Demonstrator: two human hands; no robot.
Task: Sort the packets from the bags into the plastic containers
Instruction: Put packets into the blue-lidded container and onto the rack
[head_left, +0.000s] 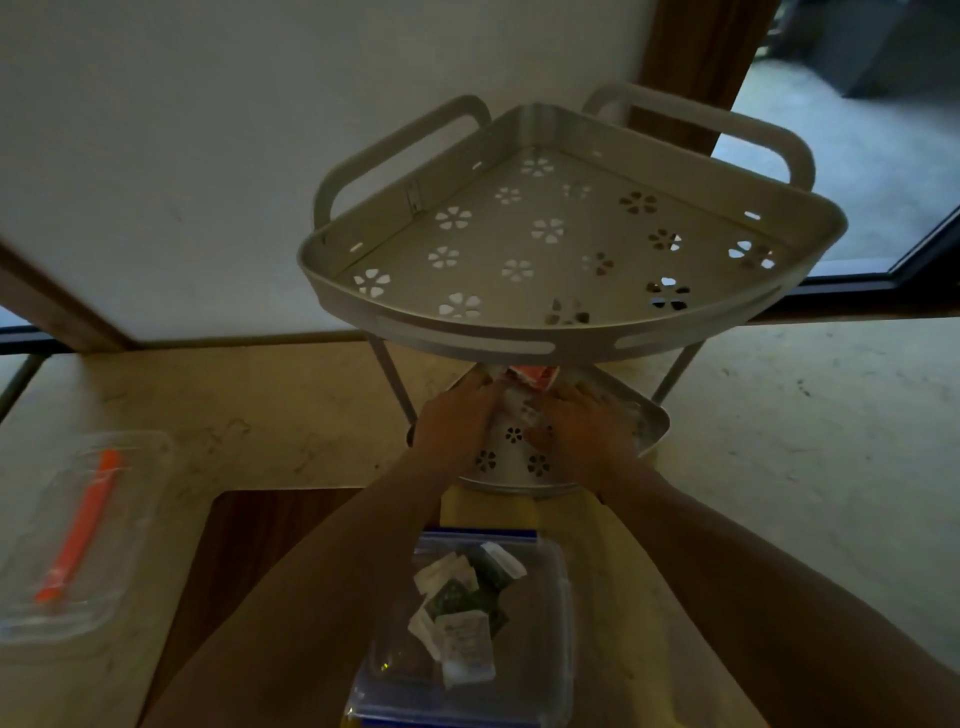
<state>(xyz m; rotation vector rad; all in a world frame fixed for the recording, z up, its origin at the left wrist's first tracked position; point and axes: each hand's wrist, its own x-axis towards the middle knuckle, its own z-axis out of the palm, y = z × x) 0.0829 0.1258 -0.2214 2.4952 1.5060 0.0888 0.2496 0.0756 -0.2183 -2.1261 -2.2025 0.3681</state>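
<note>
Both grips, your left hand (457, 415) and right hand (587, 421), close on a bag (524, 382) on the lower shelf (652, 423). Some packets (462, 608) already lie in the container (563, 613) on the tabletop (810, 431); more sorting is left.

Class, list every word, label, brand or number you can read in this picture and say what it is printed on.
None can be read.
White packets in the clear plastic container: faint print, too blurred.
Dark packets there: pattern only, no legible text.
Red-and-white packaging on the rack's lower shelf: mostly hidden, unreadable.
</note>
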